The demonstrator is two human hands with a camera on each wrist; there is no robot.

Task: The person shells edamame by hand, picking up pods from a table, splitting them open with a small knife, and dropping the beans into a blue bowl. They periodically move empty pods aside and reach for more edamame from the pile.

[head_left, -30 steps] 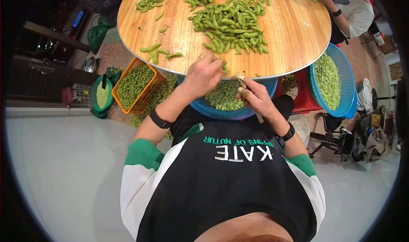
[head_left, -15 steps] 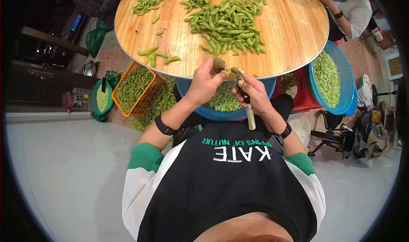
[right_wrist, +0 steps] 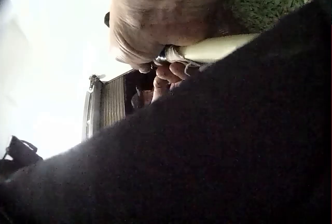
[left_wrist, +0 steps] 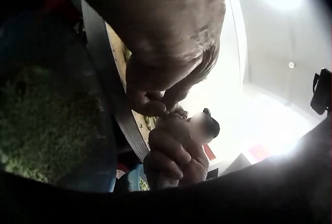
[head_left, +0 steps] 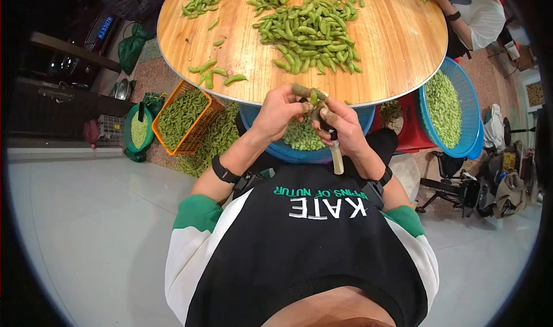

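In the head view both hands meet at the table's near edge, above a blue basin [head_left: 266, 148] of shelled beans [head_left: 304, 136]. My left hand [head_left: 276, 115] pinches a green pod [head_left: 314, 97] at its fingertips, against the other hand's fingers. My right hand [head_left: 347, 132] grips a tool by its pale handle [head_left: 337, 159], which points down toward the shirt; its working end is hidden. The right wrist view shows the handle [right_wrist: 218, 47] coming out of the right hand [right_wrist: 166, 19]. The left wrist view shows the left hand [left_wrist: 171, 53] touching the right.
A heap of pods [head_left: 311, 33] lies on the round wooden table [head_left: 391, 50], with a few loose pods [head_left: 235, 79] at left. Around it stand an orange crate [head_left: 183, 140], a green basin [head_left: 138, 153] and a blue basket [head_left: 469, 97]. Another person's arm [head_left: 458, 25] is at upper right.
The left hand was blurred and apart from the right, then came down beside it; the fingers of both hands now meet around a pod. The tool's handle has swung into clear view below the right hand.
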